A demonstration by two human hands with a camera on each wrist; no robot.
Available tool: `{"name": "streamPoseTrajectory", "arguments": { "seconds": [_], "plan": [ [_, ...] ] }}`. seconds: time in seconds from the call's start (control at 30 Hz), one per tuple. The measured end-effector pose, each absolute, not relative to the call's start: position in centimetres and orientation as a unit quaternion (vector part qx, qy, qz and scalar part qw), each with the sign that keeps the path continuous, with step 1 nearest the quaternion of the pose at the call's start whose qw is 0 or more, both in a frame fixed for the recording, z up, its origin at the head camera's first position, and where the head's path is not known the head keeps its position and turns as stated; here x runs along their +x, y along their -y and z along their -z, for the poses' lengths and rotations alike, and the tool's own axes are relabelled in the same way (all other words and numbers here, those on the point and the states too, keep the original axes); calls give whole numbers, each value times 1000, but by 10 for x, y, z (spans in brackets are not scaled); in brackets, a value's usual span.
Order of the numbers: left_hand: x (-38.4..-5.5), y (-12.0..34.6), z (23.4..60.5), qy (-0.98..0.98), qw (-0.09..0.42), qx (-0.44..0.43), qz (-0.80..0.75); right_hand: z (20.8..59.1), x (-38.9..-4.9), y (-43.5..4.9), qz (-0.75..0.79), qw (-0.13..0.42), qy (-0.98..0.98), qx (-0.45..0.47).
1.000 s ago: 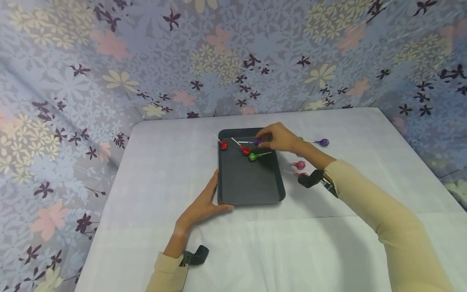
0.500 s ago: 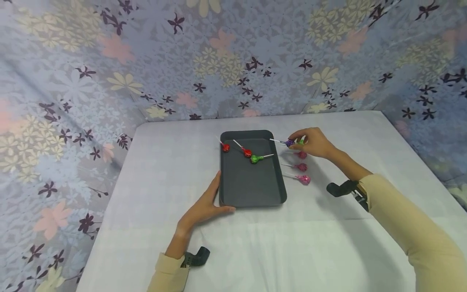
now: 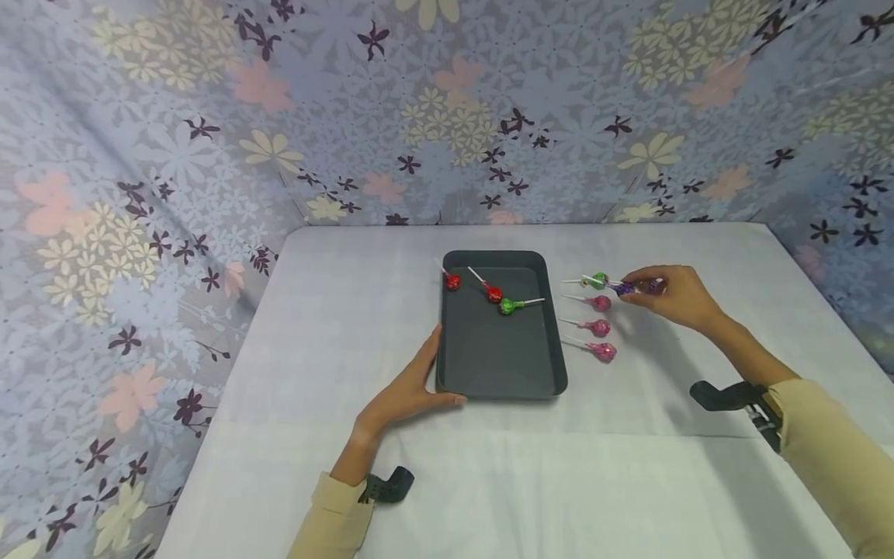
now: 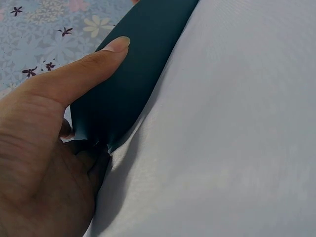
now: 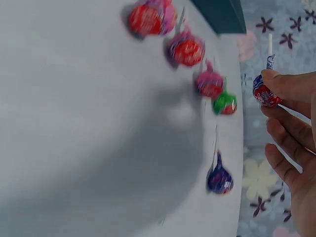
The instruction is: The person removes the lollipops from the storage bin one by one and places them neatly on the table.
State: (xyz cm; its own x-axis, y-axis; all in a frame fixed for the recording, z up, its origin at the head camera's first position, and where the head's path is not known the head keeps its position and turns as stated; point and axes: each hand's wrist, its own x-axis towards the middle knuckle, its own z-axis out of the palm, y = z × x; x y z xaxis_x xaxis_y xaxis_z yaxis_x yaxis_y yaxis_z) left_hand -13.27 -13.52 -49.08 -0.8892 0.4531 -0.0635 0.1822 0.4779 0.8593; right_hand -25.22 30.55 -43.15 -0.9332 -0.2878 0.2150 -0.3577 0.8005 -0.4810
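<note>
My right hand (image 3: 673,295) pinches a purple-wrapped lollipop (image 5: 266,91) between thumb and fingers, its white stick pointing up in the right wrist view. Another purple lollipop (image 5: 219,180) lies on the table beneath that hand, partly covered by the fingers in the head view. At the dark grey tray (image 3: 499,365), my left hand (image 3: 405,400) rests around the near left corner. Its thumb lies straight along the front wall, its fingers along the left side. Inside the tray are a red lollipop (image 3: 493,293) and a green lollipop (image 3: 506,307); another red lollipop (image 3: 452,282) leans on the left rim.
Right of the tray, a green lollipop (image 3: 599,280) and three pink lollipops (image 3: 601,328) lie in a column, sticks toward the tray. A white cloth covers the table (image 3: 489,481). Floral fabric (image 3: 447,116) hangs behind and at both sides.
My right hand has moved right from over the tray, past the column of lollipops, still pinching the purple lollipop. My left hand stays at the tray corner. The head view has shifted slightly.
</note>
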Motion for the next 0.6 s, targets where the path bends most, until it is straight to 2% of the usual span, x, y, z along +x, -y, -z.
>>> {"name": "streamPoseTrajectory", "arguments": {
  "seconds": [0.6],
  "plan": [
    [-133,134,491,-847,146,192,-475,454,-234,-355,-237,45,965,104]
  ]
}}
